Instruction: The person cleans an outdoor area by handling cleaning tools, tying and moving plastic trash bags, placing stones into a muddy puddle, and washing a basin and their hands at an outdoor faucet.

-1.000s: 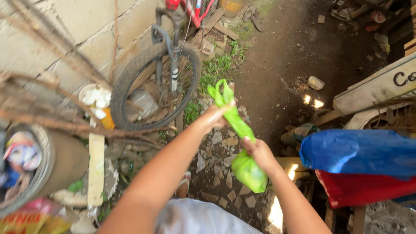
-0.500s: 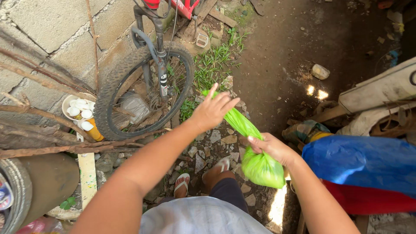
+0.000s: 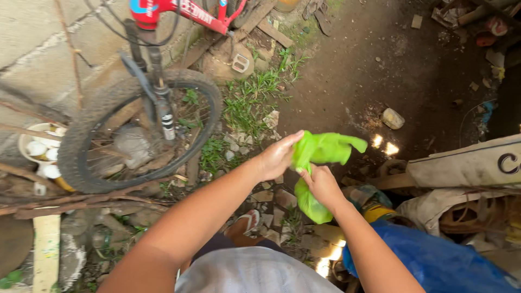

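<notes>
Green plastic bag (image 3: pixel 320 157): pinched between my close-set hands, left hand (image 3: pixel 278 157) at its top, right hand (image 3: pixel 321 183) gripping its neck.

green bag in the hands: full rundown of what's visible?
The green bag looks like thin, glossy, bright lime plastic. Its filled bottom bulges and hangs below the right hand, which pinches the twisted neck. The loose top flares right, beside the left hand, which presses against it. It is held in the air above stony ground; contents hidden.

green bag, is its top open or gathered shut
Gathered shut: the right hand pinches the green bag at its neck, the left hand wrapping the loose top.
</notes>
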